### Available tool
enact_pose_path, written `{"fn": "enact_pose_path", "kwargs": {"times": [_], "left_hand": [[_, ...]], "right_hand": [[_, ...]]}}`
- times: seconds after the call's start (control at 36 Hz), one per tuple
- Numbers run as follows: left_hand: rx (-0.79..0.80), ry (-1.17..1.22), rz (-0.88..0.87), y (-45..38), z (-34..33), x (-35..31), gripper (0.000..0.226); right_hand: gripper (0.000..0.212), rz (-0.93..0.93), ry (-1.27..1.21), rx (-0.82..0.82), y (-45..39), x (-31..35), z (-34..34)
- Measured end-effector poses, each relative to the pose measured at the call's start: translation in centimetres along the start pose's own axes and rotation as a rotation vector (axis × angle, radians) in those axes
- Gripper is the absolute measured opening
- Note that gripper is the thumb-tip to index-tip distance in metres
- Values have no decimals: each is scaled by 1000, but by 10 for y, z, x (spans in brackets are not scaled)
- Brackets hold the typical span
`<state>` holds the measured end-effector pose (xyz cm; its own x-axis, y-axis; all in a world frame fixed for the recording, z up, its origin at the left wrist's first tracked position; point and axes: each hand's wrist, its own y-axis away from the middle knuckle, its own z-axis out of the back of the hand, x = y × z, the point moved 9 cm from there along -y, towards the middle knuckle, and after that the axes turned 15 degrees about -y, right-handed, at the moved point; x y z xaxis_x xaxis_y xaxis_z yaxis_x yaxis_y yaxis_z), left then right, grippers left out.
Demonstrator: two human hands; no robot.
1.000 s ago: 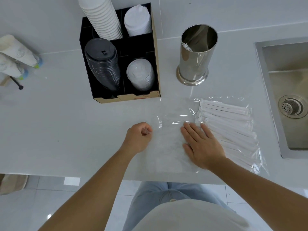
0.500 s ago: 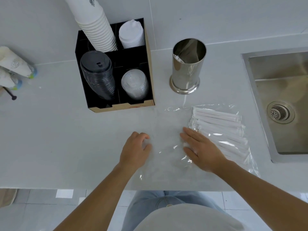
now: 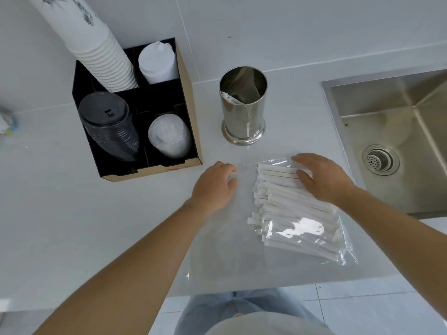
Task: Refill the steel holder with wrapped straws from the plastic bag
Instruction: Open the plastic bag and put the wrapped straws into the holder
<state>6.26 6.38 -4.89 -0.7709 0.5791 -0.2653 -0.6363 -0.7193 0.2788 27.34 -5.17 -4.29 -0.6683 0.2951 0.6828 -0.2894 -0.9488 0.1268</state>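
Both hands lie flat, gripping nothing: left hand (image 3: 214, 183) should pin the plastic bag (image 3: 242, 238) while right hand (image 3: 324, 180) gathers wrapped straws (image 3: 290, 209).

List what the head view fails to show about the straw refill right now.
- Steel holder: how many straws remain inside, hidden by its wall and dark interior.
- Plastic bag: whether its mouth is open, lost in glare and clear film.
- Right hand: the straws beneath it are covered by the palm.

The plastic bag (image 3: 302, 228) of wrapped straws (image 3: 290, 206) lies before the steel holder (image 3: 243, 110), left of the sink (image 3: 396, 141).
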Motion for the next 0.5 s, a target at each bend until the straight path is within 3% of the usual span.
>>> {"fn": "enact_pose_path", "kwargs": {"times": [0.33, 0.5], "left_hand": [[116, -185, -9, -52, -3, -15, 32], [182, -120, 34, -61, -6, -16, 20]], "right_hand": [[40, -150, 121, 232, -50, -1, -5], [23, -140, 156, 298, -63, 0, -13]]}}
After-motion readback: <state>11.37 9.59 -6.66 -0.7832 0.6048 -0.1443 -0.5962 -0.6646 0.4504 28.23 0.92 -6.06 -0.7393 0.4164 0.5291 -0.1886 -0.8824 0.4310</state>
